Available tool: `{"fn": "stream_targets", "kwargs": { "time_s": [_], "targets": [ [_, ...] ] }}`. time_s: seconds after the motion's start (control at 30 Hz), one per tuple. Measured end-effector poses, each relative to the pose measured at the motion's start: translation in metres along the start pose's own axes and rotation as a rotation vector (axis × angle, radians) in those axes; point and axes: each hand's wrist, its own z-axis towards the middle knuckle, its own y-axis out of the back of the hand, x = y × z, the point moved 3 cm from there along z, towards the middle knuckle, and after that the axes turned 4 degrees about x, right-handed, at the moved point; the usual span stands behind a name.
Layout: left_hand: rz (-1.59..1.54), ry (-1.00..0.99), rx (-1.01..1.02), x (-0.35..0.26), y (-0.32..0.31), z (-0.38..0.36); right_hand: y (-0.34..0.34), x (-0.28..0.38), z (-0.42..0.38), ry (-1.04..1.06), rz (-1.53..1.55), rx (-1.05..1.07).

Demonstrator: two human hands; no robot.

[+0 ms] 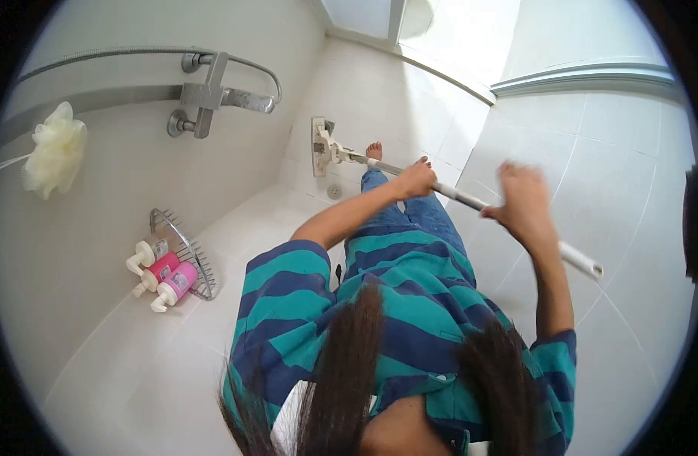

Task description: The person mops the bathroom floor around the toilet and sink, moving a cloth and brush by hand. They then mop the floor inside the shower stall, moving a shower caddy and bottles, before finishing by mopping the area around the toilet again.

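Note:
My left hand (417,181) is wrapped round the middle of the pole of a flat mop (455,196). The mop's pole is grey and white and ends in a white grip at the right. Its narrow head (319,147) is at the base of the left wall, beside my bare feet. My right hand (525,201) is at the upper part of the pole, its thumb against or very close to it. The fingers there are raised off the pole and somewhat blurred.
A floor drain (334,191) lies near my feet. On the left wall are a shower mixer (204,96), a bath puff (56,150) and a wire corner rack (183,251) with pump bottles (177,281). A raised sill (446,74) crosses the doorway ahead.

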Motion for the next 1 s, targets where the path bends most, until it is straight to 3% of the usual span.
{"fn": "stream_targets", "kwargs": {
  "time_s": [0.07, 0.1, 0.17, 0.27, 0.3, 0.37, 0.4, 0.47, 0.5, 0.57, 0.67, 0.7, 0.8, 0.93, 1.0],
  "targets": [
    [0.026, 0.005, -0.026, -0.018, -0.012, -0.002, -0.098, 0.006, 0.053, 0.116, 0.104, 0.496],
    [-0.089, 0.135, 0.085, -0.030, -0.006, 0.000, -0.146, 0.005, 0.068, -0.117, 0.463, 0.841],
    [-0.258, 0.325, 0.195, -0.033, 0.001, -0.011, -0.149, 0.019, 0.069, -0.044, 0.554, 0.745],
    [-0.304, 0.297, 0.015, -0.019, 0.019, -0.040, -0.168, 0.033, 0.082, -0.007, 0.526, 0.643],
    [-0.417, 0.187, -0.142, -0.014, 0.048, -0.060, -0.176, 0.042, 0.082, 0.007, 0.496, 0.630],
    [-0.420, 0.324, -0.553, 0.025, 0.068, -0.099, -0.158, 0.055, 0.077, 0.045, 0.512, 0.487],
    [-0.722, 0.509, -0.686, 0.084, 0.023, -0.122, -0.147, 0.058, 0.071, 0.049, 0.526, 0.408],
    [-0.725, 1.126, -0.702, 0.147, 0.011, -0.178, -0.134, 0.064, 0.055, 0.022, 0.566, 0.407],
    [-0.831, 1.276, -0.871, 0.173, 0.005, -0.199, -0.132, 0.064, 0.048, 0.005, 0.615, 0.441],
    [-1.080, 1.422, -0.973, 0.209, -0.004, -0.214, -0.123, 0.063, 0.032, -0.018, 0.684, 0.475],
    [-1.283, 1.380, -0.996, 0.240, -0.015, -0.205, -0.087, 0.064, -0.002, -0.063, 0.749, 0.541],
    [-1.394, 1.273, -1.031, 0.244, -0.014, -0.200, -0.077, 0.065, -0.010, -0.084, 0.772, 0.570],
    [-1.417, 1.230, -1.096, 0.246, -0.010, -0.190, -0.067, 0.064, -0.024, -0.165, 0.860, 0.631],
    [-1.236, 1.502, -1.041, 0.279, -0.044, -0.215, -0.080, 0.077, -0.009, -0.193, 0.760, 0.518],
    [-1.185, 1.626, -0.950, 0.268, -0.053, -0.238, -0.088, 0.084, 0.002, -0.184, 0.699, 0.421]
  ]
}}
